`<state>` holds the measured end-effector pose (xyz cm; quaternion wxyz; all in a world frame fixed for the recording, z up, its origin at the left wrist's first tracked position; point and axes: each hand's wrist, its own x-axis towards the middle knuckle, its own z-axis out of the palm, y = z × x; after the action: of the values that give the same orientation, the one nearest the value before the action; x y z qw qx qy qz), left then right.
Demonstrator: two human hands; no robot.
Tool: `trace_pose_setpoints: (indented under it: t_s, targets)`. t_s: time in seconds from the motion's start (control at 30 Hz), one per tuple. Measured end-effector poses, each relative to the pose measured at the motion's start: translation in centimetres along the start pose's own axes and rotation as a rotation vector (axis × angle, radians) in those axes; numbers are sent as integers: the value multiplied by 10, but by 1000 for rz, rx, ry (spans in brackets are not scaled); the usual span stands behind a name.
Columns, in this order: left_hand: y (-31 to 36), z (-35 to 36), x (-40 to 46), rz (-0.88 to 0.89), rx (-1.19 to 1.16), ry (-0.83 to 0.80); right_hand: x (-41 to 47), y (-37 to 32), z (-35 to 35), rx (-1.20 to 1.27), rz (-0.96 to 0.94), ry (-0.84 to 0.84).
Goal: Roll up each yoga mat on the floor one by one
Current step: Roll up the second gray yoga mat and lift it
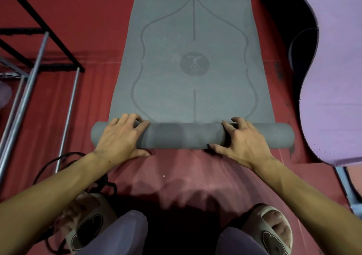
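Note:
A grey yoga mat (194, 39) with a printed outline and a round emblem lies flat on the red floor, stretching away from me. Its near end is wound into a thick roll (186, 136) lying crosswise. My left hand (121, 135) presses on the roll's left part, fingers curled over its top and thumb at the near side. My right hand (242, 139) grips the right part the same way. The mat's far end curls up at the top of the view.
A purple mat (333, 78) lies bent and wavy on the right, close to the grey mat's edge. A metal rack frame (29, 68) stands on the left. A black cord (64, 158) loops by my left foot. My knees and sandalled feet are at the bottom.

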<state>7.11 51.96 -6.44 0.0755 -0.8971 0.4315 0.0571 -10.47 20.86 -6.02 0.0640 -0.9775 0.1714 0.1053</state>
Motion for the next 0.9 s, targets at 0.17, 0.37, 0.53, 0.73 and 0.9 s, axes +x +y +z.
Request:
trace_pose_setpoints:
  t_s: [0.17, 0.37, 0.53, 0.73, 0.9]
  targets:
    - [-4, 3, 0, 2, 25, 0, 4, 7, 9, -63, -46, 83]
    - [-3, 3, 9, -6, 28, -4, 8, 5, 8, -137, -38, 114]
    - [-6, 1, 12, -22, -2, -6, 6, 1, 10, -135, 4, 88]
    - [-4, 5, 16, -64, 55, -12, 11, 5, 11, -200, -13, 42]
    - [-15, 0, 25, -13, 2, -11, 17, 13, 15, -186, -52, 73]
